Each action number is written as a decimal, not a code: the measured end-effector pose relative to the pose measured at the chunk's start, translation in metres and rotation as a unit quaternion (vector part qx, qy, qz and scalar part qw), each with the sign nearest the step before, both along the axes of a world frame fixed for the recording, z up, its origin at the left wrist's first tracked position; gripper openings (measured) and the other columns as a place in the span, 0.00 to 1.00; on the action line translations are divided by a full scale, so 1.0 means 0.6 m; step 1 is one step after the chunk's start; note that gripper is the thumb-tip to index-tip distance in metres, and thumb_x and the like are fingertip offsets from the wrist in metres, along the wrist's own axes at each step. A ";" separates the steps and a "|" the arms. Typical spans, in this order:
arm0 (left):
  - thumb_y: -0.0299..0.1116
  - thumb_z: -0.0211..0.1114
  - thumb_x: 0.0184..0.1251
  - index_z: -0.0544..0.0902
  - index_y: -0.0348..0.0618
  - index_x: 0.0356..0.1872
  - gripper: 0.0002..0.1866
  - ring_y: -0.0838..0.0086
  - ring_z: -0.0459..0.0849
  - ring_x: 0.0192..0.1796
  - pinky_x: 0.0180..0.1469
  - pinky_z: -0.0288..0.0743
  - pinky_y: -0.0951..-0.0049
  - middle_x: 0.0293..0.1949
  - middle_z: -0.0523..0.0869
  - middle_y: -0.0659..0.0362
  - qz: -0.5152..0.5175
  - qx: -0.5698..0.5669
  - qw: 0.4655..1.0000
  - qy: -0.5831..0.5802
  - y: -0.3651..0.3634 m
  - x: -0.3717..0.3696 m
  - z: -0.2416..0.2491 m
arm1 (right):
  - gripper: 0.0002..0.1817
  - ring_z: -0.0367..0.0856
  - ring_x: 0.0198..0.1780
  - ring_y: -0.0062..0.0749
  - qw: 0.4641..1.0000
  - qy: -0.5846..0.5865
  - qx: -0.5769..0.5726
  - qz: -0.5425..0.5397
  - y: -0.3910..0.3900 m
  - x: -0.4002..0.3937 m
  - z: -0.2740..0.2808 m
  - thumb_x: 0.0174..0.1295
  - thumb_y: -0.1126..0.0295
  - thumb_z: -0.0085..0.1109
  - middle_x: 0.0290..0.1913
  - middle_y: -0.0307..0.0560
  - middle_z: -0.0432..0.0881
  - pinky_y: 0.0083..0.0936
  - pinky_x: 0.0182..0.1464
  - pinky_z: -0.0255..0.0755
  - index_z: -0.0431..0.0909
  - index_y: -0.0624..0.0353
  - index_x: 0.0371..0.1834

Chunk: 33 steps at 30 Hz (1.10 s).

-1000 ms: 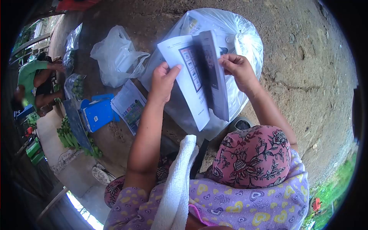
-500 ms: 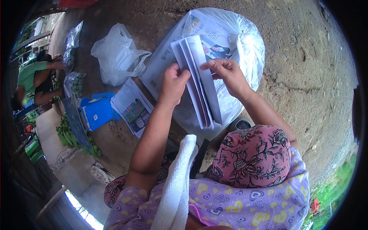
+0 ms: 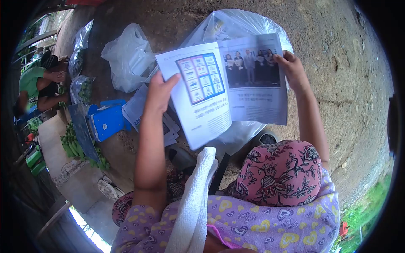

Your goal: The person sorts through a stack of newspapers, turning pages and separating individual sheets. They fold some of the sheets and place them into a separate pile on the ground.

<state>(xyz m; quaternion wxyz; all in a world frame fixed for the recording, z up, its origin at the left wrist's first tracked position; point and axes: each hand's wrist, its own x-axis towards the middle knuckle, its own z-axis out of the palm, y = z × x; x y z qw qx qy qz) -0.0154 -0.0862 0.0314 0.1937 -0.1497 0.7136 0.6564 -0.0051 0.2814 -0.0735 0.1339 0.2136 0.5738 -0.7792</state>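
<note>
An open magazine (image 3: 206, 122) with printed pages is spread between my two hands, above a big clear plastic bag (image 3: 270, 27). My left hand (image 3: 159, 90) grips the outer edge of the left page, its thumb on top. At the upper edge of the right page, which carries a group photo, my right hand (image 3: 292, 69) holds the paper between thumb and fingers. Most of the bag's contents are hidden behind the magazine. Beside my left forearm lie loose printed sheets (image 3: 168, 130) on the ground.
A smaller white plastic bag (image 3: 130, 59) lies at the upper left. Below it stands a blue object (image 3: 109, 123), next to a dark board (image 3: 82, 133) and green bananas (image 3: 74, 147). Further left, a person in green (image 3: 31, 82) sits near clear bags (image 3: 82, 90).
The folded stack of pages has been opened out into a wide spread. My hands have moved apart, left hand leftward and right hand rightward. The person in green has shifted their hands.
</note>
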 end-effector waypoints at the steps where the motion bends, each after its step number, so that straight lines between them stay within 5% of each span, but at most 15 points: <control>1: 0.24 0.61 0.63 0.74 0.32 0.53 0.17 0.73 0.81 0.50 0.54 0.74 0.72 0.47 0.83 0.55 -0.028 -0.012 0.999 -0.022 -0.023 -0.001 -0.003 | 0.08 0.79 0.36 0.21 1.000 -0.017 -0.001 0.008 0.013 0.002 -0.018 0.62 0.69 0.61 0.35 0.43 0.83 0.18 0.41 0.72 0.76 0.62 0.38; 5: 0.26 0.63 0.63 0.74 0.32 0.53 0.18 0.72 0.82 0.48 0.51 0.74 0.72 0.46 0.83 0.54 -0.050 -0.097 0.989 -0.104 -0.106 0.024 -0.106 | 0.12 0.83 0.38 0.29 0.982 -0.049 0.145 0.107 0.043 0.012 -0.111 0.60 0.70 0.62 0.36 0.46 0.84 0.23 0.44 0.75 0.75 0.62 0.43; 8: 0.28 0.67 0.59 0.72 0.32 0.54 0.23 0.70 0.82 0.47 0.51 0.75 0.71 0.45 0.83 0.52 -0.006 -0.212 0.963 -0.169 -0.086 0.038 -0.102 | 0.16 0.83 0.39 0.37 0.847 0.038 0.522 0.093 0.013 0.005 -0.065 0.56 0.69 0.64 0.40 0.48 0.82 0.28 0.46 0.75 0.74 0.60 0.47; 9: 0.31 0.71 0.54 0.71 0.33 0.55 0.28 0.63 0.81 0.50 0.54 0.73 0.66 0.45 0.82 0.49 -0.027 -0.345 0.938 -0.028 -0.126 0.051 -0.165 | 0.20 0.82 0.43 0.43 0.843 0.101 0.528 0.024 0.001 0.000 -0.055 0.55 0.67 0.65 0.45 0.50 0.80 0.32 0.47 0.75 0.73 0.57 0.50; 12: 0.34 0.73 0.50 0.71 0.35 0.55 0.31 0.55 0.78 0.54 0.59 0.69 0.62 0.46 0.81 0.47 -0.076 -0.547 0.811 0.191 -0.086 0.036 -0.136 | 0.18 0.79 0.48 0.44 0.796 0.260 0.546 0.000 -0.044 -0.035 -0.002 0.55 0.68 0.64 0.49 0.51 0.79 0.33 0.49 0.74 0.74 0.57 0.49; 16: 0.32 0.71 0.50 0.77 0.39 0.49 0.23 0.54 0.76 0.54 0.59 0.68 0.59 0.47 0.81 0.50 -0.207 -0.446 0.825 0.280 0.007 -0.019 -0.106 | 0.18 0.75 0.54 0.46 0.768 0.340 0.489 0.235 -0.131 -0.091 0.001 0.55 0.64 0.64 0.49 0.50 0.79 0.36 0.59 0.68 0.76 0.58 0.48; 20: 0.32 0.66 0.56 0.78 0.41 0.48 0.18 0.56 0.76 0.55 0.58 0.69 0.62 0.49 0.81 0.52 -0.269 -0.406 0.821 0.299 0.091 -0.058 -0.130 | 0.21 0.76 0.53 0.44 0.684 0.274 0.579 0.350 -0.199 -0.117 -0.018 0.55 0.56 0.63 0.47 0.50 0.80 0.37 0.57 0.69 0.78 0.56 0.47; 26: 0.32 0.64 0.59 0.81 0.43 0.43 0.12 0.56 0.78 0.49 0.56 0.69 0.62 0.44 0.83 0.54 -0.281 -0.418 0.822 0.266 0.119 -0.082 -0.186 | 0.24 0.79 0.49 0.41 0.669 0.192 0.514 0.500 -0.208 -0.142 -0.033 0.49 0.52 0.67 0.38 0.49 0.82 0.35 0.50 0.74 0.79 0.55 0.45; 33: 0.37 0.67 0.56 0.81 0.44 0.35 0.10 0.58 0.79 0.46 0.49 0.70 0.59 0.39 0.83 0.55 -0.294 -0.455 0.804 0.247 0.121 -0.059 -0.179 | 0.30 0.80 0.47 0.41 0.680 0.288 0.606 0.296 -0.193 -0.084 -0.026 0.40 0.59 0.74 0.37 0.52 0.82 0.31 0.48 0.74 0.74 0.54 0.48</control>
